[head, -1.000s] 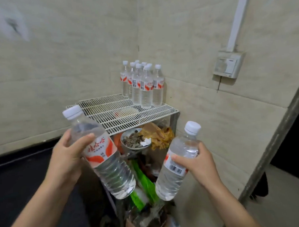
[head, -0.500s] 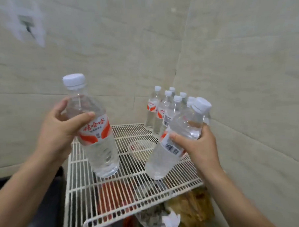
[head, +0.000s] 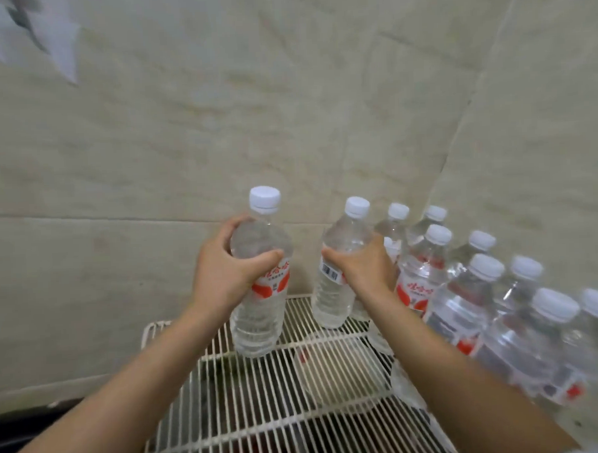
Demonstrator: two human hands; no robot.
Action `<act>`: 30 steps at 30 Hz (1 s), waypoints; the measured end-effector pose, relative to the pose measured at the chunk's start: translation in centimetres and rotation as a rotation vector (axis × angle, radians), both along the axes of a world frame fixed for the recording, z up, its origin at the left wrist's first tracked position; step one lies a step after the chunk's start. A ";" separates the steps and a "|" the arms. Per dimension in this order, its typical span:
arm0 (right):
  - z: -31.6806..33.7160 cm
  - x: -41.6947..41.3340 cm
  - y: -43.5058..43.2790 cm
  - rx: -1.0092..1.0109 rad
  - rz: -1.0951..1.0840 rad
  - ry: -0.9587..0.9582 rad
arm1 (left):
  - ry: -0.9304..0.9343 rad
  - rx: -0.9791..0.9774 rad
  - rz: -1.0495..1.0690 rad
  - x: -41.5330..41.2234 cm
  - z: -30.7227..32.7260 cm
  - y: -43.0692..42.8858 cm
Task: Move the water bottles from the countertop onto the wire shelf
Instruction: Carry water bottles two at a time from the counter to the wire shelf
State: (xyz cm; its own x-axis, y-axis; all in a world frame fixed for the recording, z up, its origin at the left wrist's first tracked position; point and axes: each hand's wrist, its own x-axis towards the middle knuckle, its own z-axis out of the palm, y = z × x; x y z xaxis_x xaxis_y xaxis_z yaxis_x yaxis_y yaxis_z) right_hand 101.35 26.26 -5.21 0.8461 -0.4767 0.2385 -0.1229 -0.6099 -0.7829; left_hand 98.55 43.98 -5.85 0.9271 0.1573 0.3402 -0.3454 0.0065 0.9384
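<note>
White wire shelf (head: 331, 379) took both loads: left hand (head: 224, 274) and right hand (head: 364, 271) each wrapped a water bottle (head: 259, 296), best seated flat across rods beside the standing bottles (head: 482, 304) before letting go.

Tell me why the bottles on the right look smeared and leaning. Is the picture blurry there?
Head view: yes, the standing bottles at the right edge are blurred and splayed outward by the wide-angle lens; the left hand and right hand, each gripping a bottle over the wire shelf, look sharper; lighting is soft, without harsh glare.
</note>
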 end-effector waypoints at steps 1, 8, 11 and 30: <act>-0.1 0.4 -0.4 -0.022 -0.028 0.020 | 0.007 0.012 -0.006 0.7 -0.2 -0.5; 0.4 0.0 -0.5 -0.013 0.047 -0.025 | 0.057 0.061 0.028 3.6 -0.4 -2.9; 0.9 -2.5 -0.5 -0.033 0.097 -0.133 | 0.062 0.133 -0.002 4.3 -0.7 -5.0; -6.0 -16.7 -3.5 -0.211 0.446 0.060 | 0.292 0.579 0.083 -5.6 -3.4 -4.0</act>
State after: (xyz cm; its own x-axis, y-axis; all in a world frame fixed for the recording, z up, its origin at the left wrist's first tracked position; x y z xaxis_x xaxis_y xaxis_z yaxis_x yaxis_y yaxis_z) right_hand 84.65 22.77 -11.26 0.9719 -0.0116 0.2352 0.1449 -0.7580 -0.6359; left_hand 92.97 39.94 -9.24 0.9869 0.0993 0.1272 -0.0533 -0.5438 0.8375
